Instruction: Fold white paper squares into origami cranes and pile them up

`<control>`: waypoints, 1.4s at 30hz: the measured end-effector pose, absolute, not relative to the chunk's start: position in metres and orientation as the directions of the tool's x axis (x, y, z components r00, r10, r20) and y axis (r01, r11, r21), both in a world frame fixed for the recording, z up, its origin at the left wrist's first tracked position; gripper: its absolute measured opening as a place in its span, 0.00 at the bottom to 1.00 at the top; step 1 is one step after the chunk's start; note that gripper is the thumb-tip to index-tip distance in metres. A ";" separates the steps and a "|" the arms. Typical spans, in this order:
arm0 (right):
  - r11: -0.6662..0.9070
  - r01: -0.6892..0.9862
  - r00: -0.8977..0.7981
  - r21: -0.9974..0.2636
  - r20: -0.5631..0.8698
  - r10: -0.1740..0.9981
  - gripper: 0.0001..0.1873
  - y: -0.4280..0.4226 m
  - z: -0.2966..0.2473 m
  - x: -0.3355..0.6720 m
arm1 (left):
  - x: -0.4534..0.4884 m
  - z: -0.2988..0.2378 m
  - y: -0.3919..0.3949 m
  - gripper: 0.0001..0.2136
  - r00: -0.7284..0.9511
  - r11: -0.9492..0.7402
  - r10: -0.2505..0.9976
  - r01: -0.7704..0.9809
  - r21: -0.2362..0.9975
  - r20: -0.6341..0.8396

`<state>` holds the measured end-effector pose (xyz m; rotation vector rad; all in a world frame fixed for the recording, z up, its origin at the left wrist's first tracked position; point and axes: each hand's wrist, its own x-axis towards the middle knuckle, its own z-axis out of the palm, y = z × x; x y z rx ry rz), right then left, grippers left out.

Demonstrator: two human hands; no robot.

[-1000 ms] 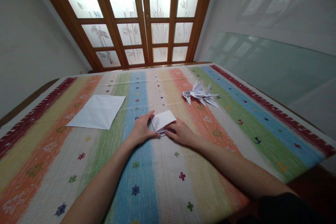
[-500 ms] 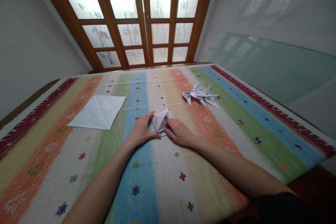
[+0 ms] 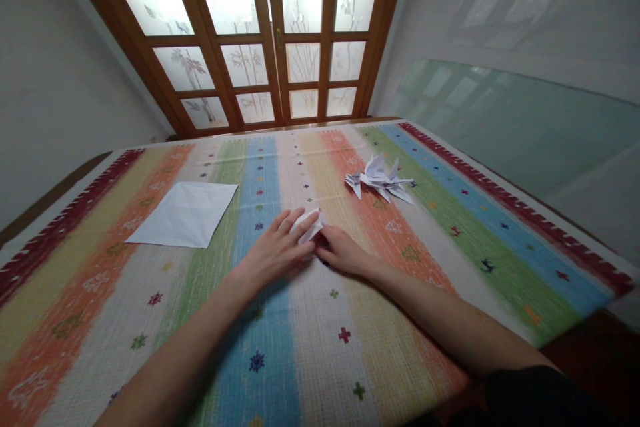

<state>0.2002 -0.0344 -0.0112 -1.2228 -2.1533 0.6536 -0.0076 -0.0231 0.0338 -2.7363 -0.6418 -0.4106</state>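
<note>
A small white sheet of folded paper (image 3: 311, 229) is between my hands near the middle of the table. My left hand (image 3: 277, 247) lies over it from the left with its fingers stretched out and slightly apart, hiding much of the paper. On the other side, my right hand (image 3: 343, 250) has its thumb and fingers closed at the paper's right edge. Its fingertips are partly hidden, and the exact shape of the folds cannot be made out.
To the left lies a flat white paper sheet (image 3: 185, 213) with crease marks. Several white folded paper cranes (image 3: 381, 179) sit in a cluster at the back right. A striped tablecloth (image 3: 400, 320) covers the table, with wooden glazed doors (image 3: 280, 47) beyond its far edge.
My left hand has shifted from holding the paper's left edge to lying across its top, fingers spread. The raised flap is now lower and mostly covered. My right hand stays at the right edge.
</note>
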 end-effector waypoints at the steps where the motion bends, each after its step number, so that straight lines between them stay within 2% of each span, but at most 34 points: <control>1: 0.451 0.571 -0.417 -0.686 0.231 0.879 0.12 -0.034 -0.011 0.201 | -0.007 0.040 -0.021 0.14 0.861 -0.840 0.408 0.484 -0.244 0.304; 4: 0.433 0.494 -0.423 -0.754 0.227 0.877 0.24 -0.035 -0.008 0.202 | -0.006 0.056 -0.013 0.19 0.868 -0.824 0.459 0.496 -0.276 0.190; 6: 0.424 0.477 -0.417 -0.770 0.226 0.880 0.26 -0.035 -0.006 0.202 | -0.006 0.065 -0.007 0.15 0.874 -0.819 0.464 0.484 -0.309 0.142; 9: 0.387 0.499 -0.381 -0.775 0.205 0.902 0.20 -0.038 -0.004 0.202 | -0.004 0.073 -0.002 0.09 0.867 -0.813 0.485 0.496 -0.304 0.118; 13: 0.347 0.636 -0.288 -0.689 0.205 0.935 0.03 -0.041 -0.003 0.202 | 0.000 0.071 0.000 0.07 0.823 -0.779 0.535 0.568 -0.266 0.191; 19: 0.298 0.748 -0.221 -0.593 0.202 0.954 0.04 -0.043 -0.004 0.201 | 0.007 0.050 0.001 0.06 0.701 -0.686 0.588 0.697 -0.211 0.402; 22: 0.286 0.791 -0.202 -0.542 0.210 0.957 0.04 -0.043 -0.005 0.200 | 0.013 0.038 0.003 0.04 0.725 -0.713 0.542 0.664 -0.223 0.425; 25: 0.306 0.793 -0.227 -0.527 0.211 0.951 0.07 -0.043 -0.006 0.201 | 0.013 0.031 0.006 0.07 0.744 -0.753 0.491 0.624 -0.208 0.454; 29: 0.311 0.776 -0.243 -0.549 0.195 0.950 0.07 -0.042 -0.006 0.201 | 0.004 0.035 0.016 0.17 0.793 -0.824 0.478 0.554 -0.120 0.379; 30: 0.308 0.771 -0.239 -0.558 0.195 0.951 0.07 -0.042 -0.006 0.201 | 0.002 0.038 0.019 0.16 0.807 -0.831 0.486 0.545 -0.107 0.335; 32: 0.295 0.764 -0.219 -0.574 0.199 0.955 0.07 -0.042 -0.006 0.200 | -0.002 0.045 0.024 0.09 0.812 -0.825 0.520 0.558 -0.091 0.267; 34: 0.270 0.766 -0.187 -0.583 0.199 0.962 0.07 -0.042 -0.006 0.200 | -0.003 0.052 0.028 0.04 0.805 -0.815 0.541 0.573 -0.083 0.244; 37: 0.237 0.767 -0.150 -0.596 0.193 0.970 0.07 -0.042 -0.005 0.199 | 0.003 0.058 0.030 0.05 0.793 -0.800 0.556 0.591 -0.098 0.249; 42: 0.228 0.771 -0.144 -0.594 0.186 0.972 0.01 -0.043 -0.005 0.198 | 0.018 0.055 0.025 0.07 0.720 -0.714 0.620 0.682 -0.157 0.310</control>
